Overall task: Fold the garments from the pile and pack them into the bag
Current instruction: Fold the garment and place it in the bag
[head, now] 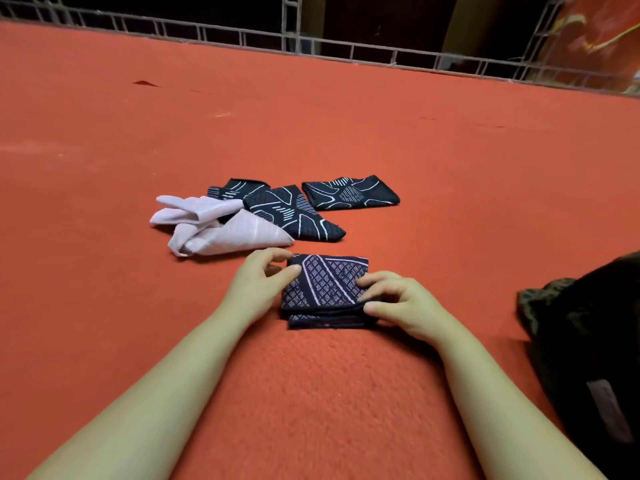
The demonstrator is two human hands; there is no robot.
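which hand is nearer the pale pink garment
Left. The left hand sits just below the pale pink garment; the right hand is farther right, gripping the folded navy garment.

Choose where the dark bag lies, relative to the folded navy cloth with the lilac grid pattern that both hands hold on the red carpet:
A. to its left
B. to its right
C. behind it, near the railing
B: the dark bag lies at the right edge, right of the folded navy cloth.
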